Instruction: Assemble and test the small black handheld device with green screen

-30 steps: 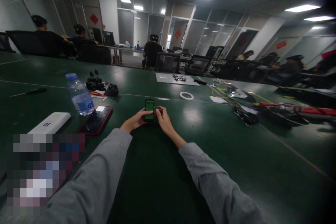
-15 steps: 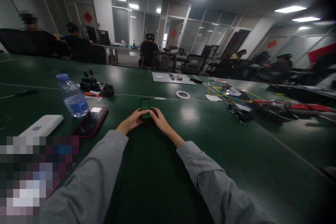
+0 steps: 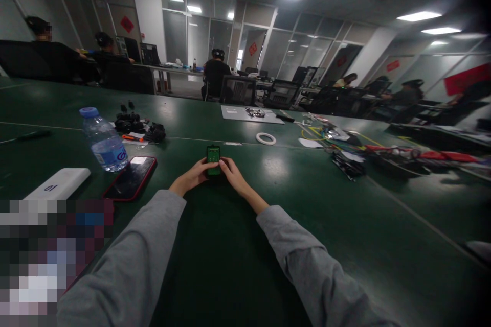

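Between both hands is a small green circuit board (image 3: 214,154) with a dark frame around it, held just above the green table or resting on it; I cannot tell which. My left hand (image 3: 196,173) grips its left side, with the thumb laid across the board's front. From the right, my right hand (image 3: 232,171) closes on the other edge, its thumb near the tip of the left one. The fingers behind the board are mostly hidden.
Left of my hands are a red-edged phone (image 3: 131,179), a water bottle (image 3: 103,140), a white power bank (image 3: 58,184) and black parts (image 3: 135,125) with an orange-handled tool. A white ring (image 3: 266,138), a grey panel (image 3: 245,115) and tangled wires (image 3: 345,138) lie beyond. People sit farther back.
The circuit board now stands slightly straighter and a little farther right between my hands. Both hands keep their grip. The whole view has shifted slightly.
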Demonstrator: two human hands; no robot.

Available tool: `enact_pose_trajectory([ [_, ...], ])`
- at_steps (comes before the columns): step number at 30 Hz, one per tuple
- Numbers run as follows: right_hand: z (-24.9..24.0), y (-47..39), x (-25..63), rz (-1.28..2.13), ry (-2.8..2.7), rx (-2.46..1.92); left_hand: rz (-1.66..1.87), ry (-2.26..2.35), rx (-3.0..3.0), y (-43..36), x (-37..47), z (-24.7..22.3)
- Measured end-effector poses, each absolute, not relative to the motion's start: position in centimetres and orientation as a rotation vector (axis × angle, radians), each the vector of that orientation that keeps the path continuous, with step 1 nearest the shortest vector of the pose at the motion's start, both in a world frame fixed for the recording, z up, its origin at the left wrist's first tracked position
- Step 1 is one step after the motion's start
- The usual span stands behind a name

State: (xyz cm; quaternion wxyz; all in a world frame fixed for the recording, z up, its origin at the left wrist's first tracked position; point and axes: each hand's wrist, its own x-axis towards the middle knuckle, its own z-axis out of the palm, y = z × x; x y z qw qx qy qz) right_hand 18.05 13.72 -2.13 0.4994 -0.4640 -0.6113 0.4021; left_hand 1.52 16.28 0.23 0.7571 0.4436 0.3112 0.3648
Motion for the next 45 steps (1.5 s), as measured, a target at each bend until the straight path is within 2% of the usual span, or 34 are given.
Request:
enact_pose_trajectory([
  [8,-2.9,14.4,18.2,0.987,-1.462,-1.129,0.806,0.669,0.967,16.4,1.5,0.1],
  [19,-2.0,13.5,17.8,0.813,-1.614,-1.212,0.798,0.631,0.968,16.6,1.5,-0.3],
  [45,-2.1,13.6,17.9,0.868,-1.591,-1.199,0.802,0.616,0.943,16.3,1.6,0.1],
])
